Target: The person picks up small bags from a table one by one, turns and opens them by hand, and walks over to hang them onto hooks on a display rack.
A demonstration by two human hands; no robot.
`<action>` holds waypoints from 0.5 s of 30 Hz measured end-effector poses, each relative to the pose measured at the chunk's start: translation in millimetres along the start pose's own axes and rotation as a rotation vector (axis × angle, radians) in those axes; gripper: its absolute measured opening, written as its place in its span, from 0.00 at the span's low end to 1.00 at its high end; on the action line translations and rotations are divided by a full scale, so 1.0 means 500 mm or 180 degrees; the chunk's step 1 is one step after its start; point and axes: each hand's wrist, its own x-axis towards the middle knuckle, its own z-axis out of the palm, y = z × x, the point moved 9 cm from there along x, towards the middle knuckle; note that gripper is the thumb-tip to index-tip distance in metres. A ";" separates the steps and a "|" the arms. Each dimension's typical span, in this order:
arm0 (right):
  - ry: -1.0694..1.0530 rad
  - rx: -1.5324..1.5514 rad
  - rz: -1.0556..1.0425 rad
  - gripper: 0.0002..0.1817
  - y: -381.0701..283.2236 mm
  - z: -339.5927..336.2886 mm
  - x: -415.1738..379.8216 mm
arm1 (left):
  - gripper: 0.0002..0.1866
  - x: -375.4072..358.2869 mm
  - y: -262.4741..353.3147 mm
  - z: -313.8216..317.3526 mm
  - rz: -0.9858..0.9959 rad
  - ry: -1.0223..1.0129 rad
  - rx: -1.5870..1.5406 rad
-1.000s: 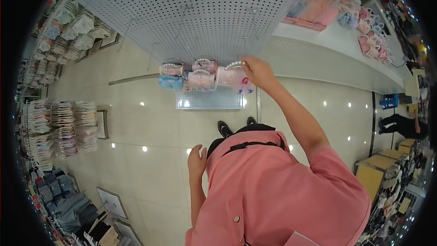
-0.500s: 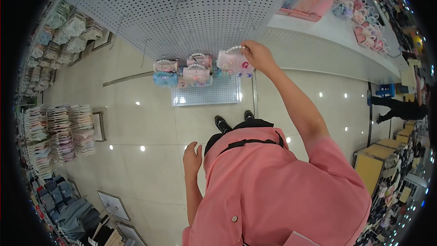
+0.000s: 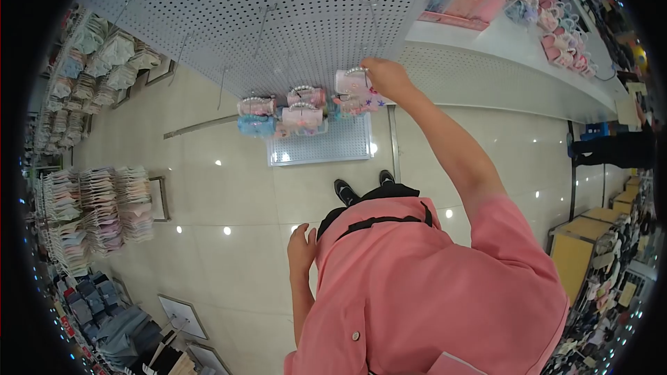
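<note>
My right hand [image 3: 386, 79] is closed on the pearl-bead handle of a small pink bag [image 3: 353, 83] in front of the pegboard. Flower and star decorations show on and below that bag. To its left hang several similar small bags: a pink bag [image 3: 302, 117] with a bead handle, another pink bag [image 3: 306, 97] behind it, and a blue bag [image 3: 256, 126] at the far left. My left hand [image 3: 301, 248] hangs beside my waist over the floor, holding nothing, its fingers loosely bent and apart.
The pegboard [image 3: 278, 28] carries metal hooks, with a low perforated shelf [image 3: 319, 150] beneath. At upper right a white shelf [image 3: 514, 62] holds pink goods. Clothes racks [image 3: 101, 201] stand left. A person in dark clothes [image 3: 615, 147] is at far right, beyond a yellow box [image 3: 574, 257].
My right hand and the pink bag have moved slightly, with the bag now closer to the pegboard hooks. The view has shifted a little. My left hand stays low at my side.
</note>
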 end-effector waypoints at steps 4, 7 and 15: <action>-0.0003 -0.0041 -0.0014 0.12 0.018 0.011 0.030 | 0.21 -0.004 -0.004 -0.009 -0.0025 0.0047 0.0024; -0.0029 -0.0078 -0.0044 0.11 0.026 0.012 0.055 | 0.21 0.000 -0.009 -0.004 -0.0006 0.0024 0.0044; -0.0272 -0.0410 -0.0058 0.15 0.069 0.051 0.090 | 0.20 0.036 -0.007 0.024 0.0212 -0.0188 0.0139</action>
